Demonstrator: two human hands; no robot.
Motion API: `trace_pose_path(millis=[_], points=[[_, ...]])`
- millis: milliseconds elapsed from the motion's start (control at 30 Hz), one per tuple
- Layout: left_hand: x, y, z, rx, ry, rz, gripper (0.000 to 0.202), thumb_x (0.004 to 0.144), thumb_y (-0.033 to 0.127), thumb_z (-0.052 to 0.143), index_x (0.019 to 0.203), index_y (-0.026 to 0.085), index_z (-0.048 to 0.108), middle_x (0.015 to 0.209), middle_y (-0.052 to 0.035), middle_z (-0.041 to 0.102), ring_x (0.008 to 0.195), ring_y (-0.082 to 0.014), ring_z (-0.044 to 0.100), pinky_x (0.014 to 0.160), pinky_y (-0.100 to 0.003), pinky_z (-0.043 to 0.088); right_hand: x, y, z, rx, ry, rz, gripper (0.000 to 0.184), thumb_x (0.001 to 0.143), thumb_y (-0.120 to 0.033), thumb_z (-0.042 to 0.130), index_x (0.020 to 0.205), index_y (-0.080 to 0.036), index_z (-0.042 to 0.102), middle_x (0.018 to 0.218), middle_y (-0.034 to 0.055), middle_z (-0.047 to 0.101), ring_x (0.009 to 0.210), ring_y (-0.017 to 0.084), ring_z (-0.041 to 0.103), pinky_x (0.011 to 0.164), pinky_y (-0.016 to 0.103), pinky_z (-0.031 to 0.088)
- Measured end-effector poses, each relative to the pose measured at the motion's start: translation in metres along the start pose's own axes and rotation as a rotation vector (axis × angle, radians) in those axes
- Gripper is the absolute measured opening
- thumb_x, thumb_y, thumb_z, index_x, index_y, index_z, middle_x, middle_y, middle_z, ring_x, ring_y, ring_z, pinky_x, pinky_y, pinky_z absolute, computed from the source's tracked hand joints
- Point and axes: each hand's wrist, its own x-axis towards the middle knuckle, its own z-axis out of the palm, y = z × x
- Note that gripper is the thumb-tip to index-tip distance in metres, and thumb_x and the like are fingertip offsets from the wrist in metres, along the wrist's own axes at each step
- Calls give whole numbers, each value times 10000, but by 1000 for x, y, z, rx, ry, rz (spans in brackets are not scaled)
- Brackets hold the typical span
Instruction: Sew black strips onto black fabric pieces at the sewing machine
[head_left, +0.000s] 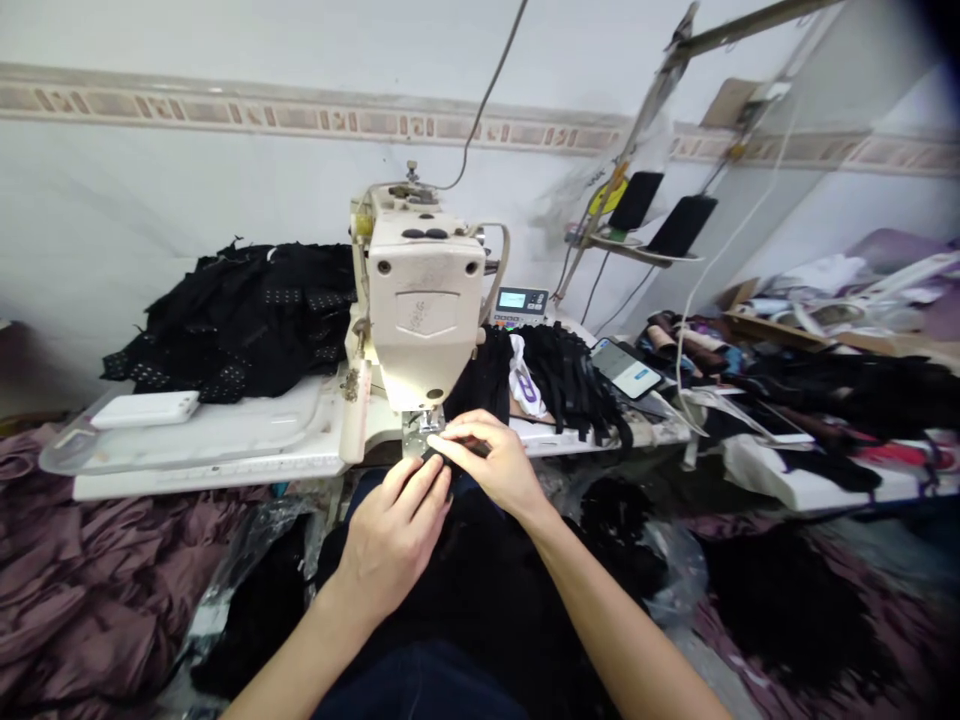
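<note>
A cream sewing machine [426,300] stands in front of me, its lamp lighting the needle area. Just before the presser foot [429,420], both hands meet over a small piece of black fabric [435,456]. My left hand [397,535] has its fingers closed on the fabric's near edge. My right hand [491,465] pinches it from the right, thumb and forefinger close to the needle plate [412,440]. Most of the piece is hidden by my fingers. Larger black cloth [487,600] lies below, over my lap.
Black garments [247,310] are heaped left of the machine, behind a white box-shaped device [146,409]. Black straps [566,370], a phone [628,368] and a control panel [519,303] are on the right. A thread stand [645,245] rises behind. Mauve fabric [97,590] lies low left.
</note>
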Motion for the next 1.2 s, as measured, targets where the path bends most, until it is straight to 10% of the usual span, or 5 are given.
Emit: trace_pose_path(millis=[300,600,800,1200], points=[[-1,3,-3,-28,-42,-22,487,1017,178,678,1500,149,618,1394,-119,748,1254,-340,670,1035,-485,637,19,-14,-11,-131,-195,-28,159,959,-324,794,838,-229,836,948,46,729,881,208,705,793,331,534],[1,6,-1,17,-40,-54,372,1054,240,643,1403,114,673,1342,-153,760,1259,-332,691,1038,-483,644,-16,22,11,190,138,223,415,944,-605,752,930,-197,821,904,59,755,852,237,702,799,346,551],[6,-1,2,8,-81,-48,370,1059,273,630,1374,88,688,1369,-157,747,1268,-346,675,1053,-491,637,-45,26,14,273,-24,306,458,996,-623,674,828,-204,750,735,0,629,722,197,574,702,315,468],[12,0,11,13,-51,-123,386,1037,281,667,1380,107,696,1356,-145,755,1237,-355,668,1004,-483,646,-22,14,12,466,120,436,434,817,-599,861,751,-191,729,710,-7,651,700,177,559,670,297,455]])
